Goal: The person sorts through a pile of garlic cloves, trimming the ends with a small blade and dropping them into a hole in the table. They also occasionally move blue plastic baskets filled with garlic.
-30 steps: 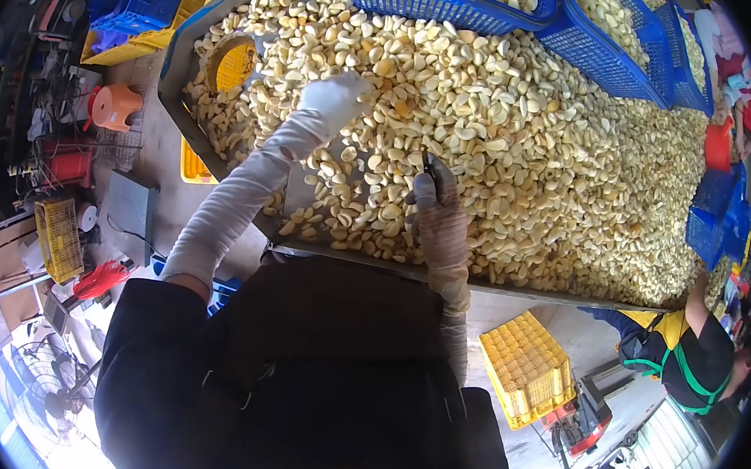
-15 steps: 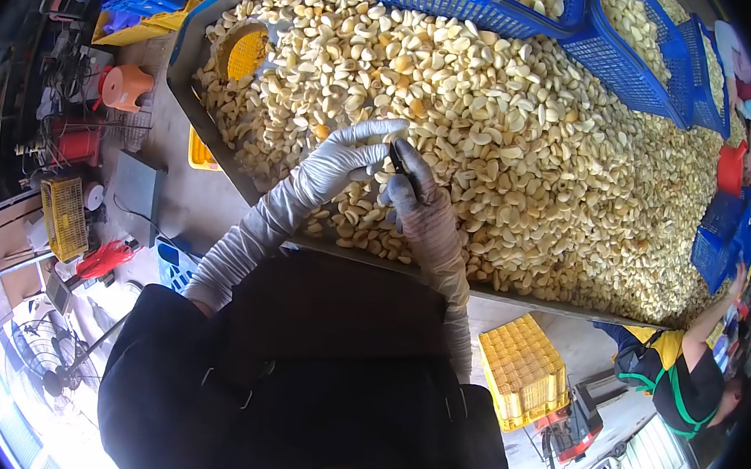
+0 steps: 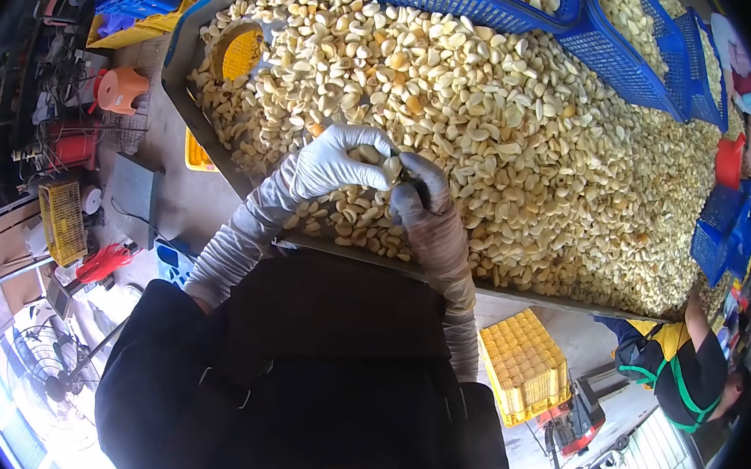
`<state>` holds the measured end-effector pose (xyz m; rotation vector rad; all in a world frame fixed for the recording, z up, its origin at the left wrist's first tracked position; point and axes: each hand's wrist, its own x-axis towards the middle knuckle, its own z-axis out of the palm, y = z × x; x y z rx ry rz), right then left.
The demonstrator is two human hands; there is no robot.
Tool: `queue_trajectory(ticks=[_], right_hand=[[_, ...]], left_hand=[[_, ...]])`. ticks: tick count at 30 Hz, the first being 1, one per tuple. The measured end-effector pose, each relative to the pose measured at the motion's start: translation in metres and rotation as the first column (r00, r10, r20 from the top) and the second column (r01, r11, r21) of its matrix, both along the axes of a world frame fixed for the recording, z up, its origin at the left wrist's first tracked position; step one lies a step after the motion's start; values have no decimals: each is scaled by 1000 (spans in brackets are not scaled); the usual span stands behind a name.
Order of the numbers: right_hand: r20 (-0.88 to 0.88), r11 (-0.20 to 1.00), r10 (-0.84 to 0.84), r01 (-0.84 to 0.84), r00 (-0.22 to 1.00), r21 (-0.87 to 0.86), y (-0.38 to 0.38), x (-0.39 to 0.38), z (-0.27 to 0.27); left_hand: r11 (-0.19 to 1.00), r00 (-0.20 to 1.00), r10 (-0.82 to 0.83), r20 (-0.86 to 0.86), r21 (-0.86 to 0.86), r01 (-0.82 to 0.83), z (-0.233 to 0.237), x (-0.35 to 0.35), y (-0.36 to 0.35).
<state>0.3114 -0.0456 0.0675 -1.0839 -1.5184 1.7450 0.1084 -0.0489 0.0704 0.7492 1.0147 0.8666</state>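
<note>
My left hand [image 3: 339, 162], in a whitish glove, pinches a pale, curved, nut-like piece [image 3: 391, 168] between thumb and fingers. Close against it, my right hand [image 3: 426, 192], in a greyer, stained glove, has its fingers curled round a small dark tool, mostly hidden by the fingers. Both hands are above the near left part of a large metal-rimmed table [image 3: 214, 144]. Under and around them lies a thick layer of similar cream-coloured pieces [image 3: 507, 157], some of them yellower.
Blue baskets [image 3: 476, 4] of pale pieces line the far side. A round yellow-bottomed container [image 3: 241, 55] sits among the pieces at left. A yellow crate stack [image 3: 524, 368] stands below the near edge. At far right a person [image 3: 685, 373] reaches onto the table.
My left fingers, stretched out before, have curled in and now hold a pale piece against my right fingers. The dark tool shows less. The person at right has lowered an arm.
</note>
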Motion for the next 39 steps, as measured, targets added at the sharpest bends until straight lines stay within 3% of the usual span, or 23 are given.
queue_trajectory(ticks=[4,6,7,9,10,11,13,14,16,18,20,21,22,24,27,29,30,32,33,35,37,38,39], right_hand=[[-345,882,-312,135,885,-451,-2,4,-8],[-299,858,-348,173,889,-484,-2,8,-26],[-171,925,-272,209,947,-317,0,12,-53],[113,987,-162,158,980,41,2,21,-97],[252,972,-143,88,957,219,4,24,-115],[369,924,-112,-40,923,381,4,23,-127],[549,914,-64,-172,833,368,11,16,-116],[603,965,-11,-149,798,214,15,10,-90],[628,989,-33,-64,777,132,19,2,-76],[599,942,-156,-64,785,330,10,8,-88],[567,799,-277,-142,776,585,-1,22,-110],[434,848,-255,-15,864,529,-3,25,-97],[388,914,-219,49,895,404,-12,34,-82],[307,963,-243,191,920,190,-23,54,-56],[435,945,-321,315,841,89,-19,96,-24],[645,989,-130,145,753,30,-15,102,-13],[707,997,-63,6,704,82,-12,97,-21],[837,987,135,-146,530,-67,-12,55,-20],[881,967,226,-203,416,-152,-13,35,-20],[755,962,262,-222,602,-157,-10,7,-29],[498,976,217,-194,839,-99,-18,-13,-31],[507,977,212,-178,835,-115,-16,-23,-19],[520,979,202,-155,830,-133,-13,-33,1]], left_hand=[[995,952,82,296,-84,-59,-27,6,-9],[960,983,99,156,245,-135,-39,14,4],[884,979,147,138,427,-193,-40,21,19],[962,846,268,460,-173,-210,-27,25,66],[993,938,70,340,69,-99,-18,21,102],[956,998,47,-45,291,-32,20,22,128],[925,957,235,-170,340,-167,75,57,189],[741,862,397,-314,664,-100,66,70,224],[624,347,524,-777,628,465,58,82,289],[602,180,575,-798,562,567,41,97,317],[437,463,694,-552,833,338,10,91,348],[449,807,454,-377,880,158,26,79,345],[519,903,428,-49,831,-201,44,79,332],[582,773,627,-93,716,-386,76,55,256],[806,876,191,-444,580,118,-7,31,146],[808,615,-212,-759,218,547,-67,38,43],[852,768,-200,-609,278,443,-58,37,-4],[765,463,-306,-832,74,640,-81,24,-55],[798,525,-209,-825,167,580,-90,7,-67],[834,625,-3,-780,344,433,-105,-31,-78],[846,458,18,-889,257,467,-108,-82,-76],[835,453,146,-879,355,420,-113,-112,-80],[883,376,24,-926,196,426,-93,-138,-73]])
